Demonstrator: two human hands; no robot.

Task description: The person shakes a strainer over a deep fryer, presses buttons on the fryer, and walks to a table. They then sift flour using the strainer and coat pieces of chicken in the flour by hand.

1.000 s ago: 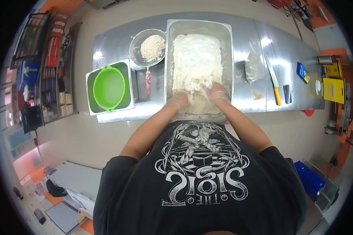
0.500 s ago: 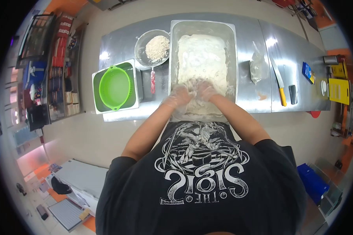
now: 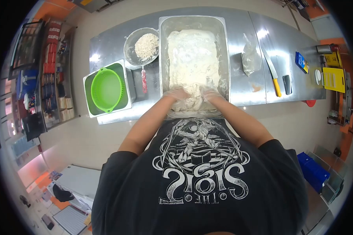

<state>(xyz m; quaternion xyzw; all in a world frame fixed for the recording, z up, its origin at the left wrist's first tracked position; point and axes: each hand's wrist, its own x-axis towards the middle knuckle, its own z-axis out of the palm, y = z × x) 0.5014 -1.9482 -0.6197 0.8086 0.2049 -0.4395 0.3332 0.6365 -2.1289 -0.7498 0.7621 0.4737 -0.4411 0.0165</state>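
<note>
A deep metal pan (image 3: 224, 58) lies lengthwise in front of me, with a large mass of pale, floury dough (image 3: 194, 53) inside. Both hands wear clear plastic gloves and touch the near end of the dough. On the left edge of this end is my left hand (image 3: 179, 94), and my right hand (image 3: 210, 94) is at its right edge. Between them the dough is bunched up and rough. The fingers of both hands are blurred and partly sunk against the dough, so their grip is hard to make out.
Left of the pan are a metal strainer (image 3: 130, 51) of pale flakes with a red handle, and a green basket (image 3: 122, 92) inside a metal container (image 3: 88, 105). On the right lie a plastic bag (image 3: 250, 58), a yellow-handled knife (image 3: 277, 87), a phone (image 3: 287, 84) and a blue packet (image 3: 301, 62).
My hands have moved apart and nearer to my body, to the two sides of the dough's near end. Dough now shows bunched between them. The whole view has shifted slightly.
</note>
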